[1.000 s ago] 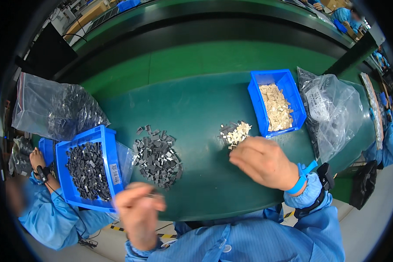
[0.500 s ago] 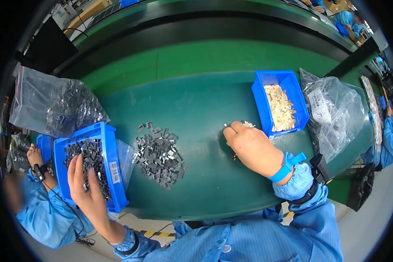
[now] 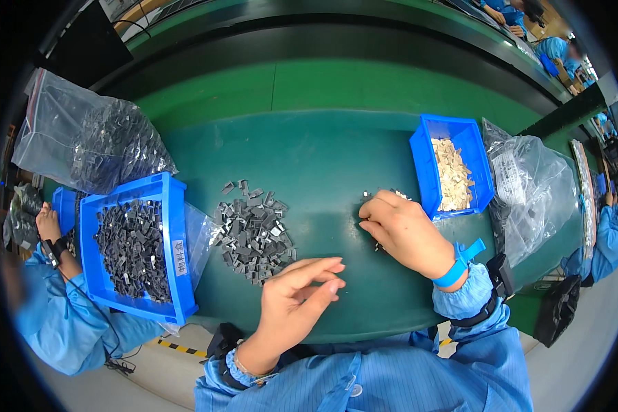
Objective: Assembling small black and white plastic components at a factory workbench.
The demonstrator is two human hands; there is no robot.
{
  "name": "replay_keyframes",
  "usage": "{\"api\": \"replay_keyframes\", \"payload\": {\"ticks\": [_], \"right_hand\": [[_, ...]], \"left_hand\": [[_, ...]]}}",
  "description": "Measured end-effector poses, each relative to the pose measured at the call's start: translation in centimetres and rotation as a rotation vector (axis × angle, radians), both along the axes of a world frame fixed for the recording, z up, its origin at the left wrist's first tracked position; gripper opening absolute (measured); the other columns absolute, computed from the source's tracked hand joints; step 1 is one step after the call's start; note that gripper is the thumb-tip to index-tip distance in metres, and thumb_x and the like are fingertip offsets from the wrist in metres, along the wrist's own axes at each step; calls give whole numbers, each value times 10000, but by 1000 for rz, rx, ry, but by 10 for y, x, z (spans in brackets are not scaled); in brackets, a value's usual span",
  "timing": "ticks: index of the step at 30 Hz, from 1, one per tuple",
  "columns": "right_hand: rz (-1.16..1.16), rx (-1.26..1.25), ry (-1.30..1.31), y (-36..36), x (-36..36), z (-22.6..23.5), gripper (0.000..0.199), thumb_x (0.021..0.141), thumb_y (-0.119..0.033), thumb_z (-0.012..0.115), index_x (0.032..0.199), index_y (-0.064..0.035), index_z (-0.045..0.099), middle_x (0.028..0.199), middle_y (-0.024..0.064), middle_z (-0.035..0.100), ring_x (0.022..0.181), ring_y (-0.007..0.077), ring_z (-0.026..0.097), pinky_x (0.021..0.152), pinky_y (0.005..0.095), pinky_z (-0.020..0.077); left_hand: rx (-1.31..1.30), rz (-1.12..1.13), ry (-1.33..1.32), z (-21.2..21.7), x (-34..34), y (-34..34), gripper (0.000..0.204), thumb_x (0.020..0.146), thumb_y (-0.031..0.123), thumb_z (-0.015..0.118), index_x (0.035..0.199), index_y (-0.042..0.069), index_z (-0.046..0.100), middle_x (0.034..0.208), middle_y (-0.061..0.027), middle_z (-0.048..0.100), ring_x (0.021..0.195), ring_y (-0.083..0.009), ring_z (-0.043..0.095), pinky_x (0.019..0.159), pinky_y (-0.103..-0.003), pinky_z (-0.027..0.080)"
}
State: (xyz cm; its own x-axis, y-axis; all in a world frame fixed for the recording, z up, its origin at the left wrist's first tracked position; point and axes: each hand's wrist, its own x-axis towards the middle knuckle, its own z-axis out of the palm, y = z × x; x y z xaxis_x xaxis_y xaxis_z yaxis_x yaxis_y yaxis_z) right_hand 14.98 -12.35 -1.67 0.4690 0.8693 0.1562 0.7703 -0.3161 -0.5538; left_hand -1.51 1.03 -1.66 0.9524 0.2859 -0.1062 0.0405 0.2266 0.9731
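Observation:
My right hand (image 3: 406, 232) is closed low over the green table, its fingertips pinched around a small dark piece (image 3: 367, 195). Several small pieces lie partly hidden under that hand. My left hand (image 3: 296, 302) is between the pile and my right hand, nearer my body. Its thumb and fingers are drawn together; whatever lies between them is too small or hidden to make out. Just beyond its fingers spreads a loose pile of small dark grey bent pieces (image 3: 253, 233). A blue bin (image 3: 182, 264) of similar dark pieces stands at the left.
Small beige pieces (image 3: 453, 175) fill a blue bin (image 3: 429, 154) at the right. Clear plastic bags (image 3: 529, 192) lie beside it, and another bag (image 3: 110, 141) of dark parts sits at the far left. A co-worker's hand (image 3: 48, 223) is beyond the left bin.
My left hand has come away from over the dark-piece bin to the right, and its spread fingers have drawn together. My right hand stays at nearly the same spot. The whole view has shifted slightly.

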Motion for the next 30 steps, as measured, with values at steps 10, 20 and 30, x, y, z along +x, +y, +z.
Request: {"api": "replay_keyframes", "payload": {"ticks": [10, 20, 30], "right_hand": [[20, 681, 1283, -9, -14, 2, 108, 786, -32, 621, 883, -39, 573, 955, 32, 477, 802, 86, 493, 674, 221, 411], [80, 691, 1440, -8, -26, 4, 106, 819, -30, 583, 923, -14, 568, 1015, 65, 484, 879, 111, 517, 773, 249, 443], [-108, 511, 770, -13, -16, 8, 81, 812, -37, 588, 852, 24, 621, 922, 99, 586, 806, 150, 574, 675, 257, 471]], "left_hand": [[-736, -126, 121, 15, 28, -15, 311, 895, 145, 499, 1155, -25, 505, 1046, -140, 572, 883, -194, 590, 674, -277, 519], [-747, -39, 10, 8, 33, -21, 216, 874, 135, 535, 992, -33, 602, 895, -108, 620, 735, -143, 601, 588, -243, 507], [-418, 122, 0, 1, 33, -22, 129, 840, 51, 557, 894, -45, 624, 818, -144, 635, 614, -146, 593, 532, -250, 495]]}}
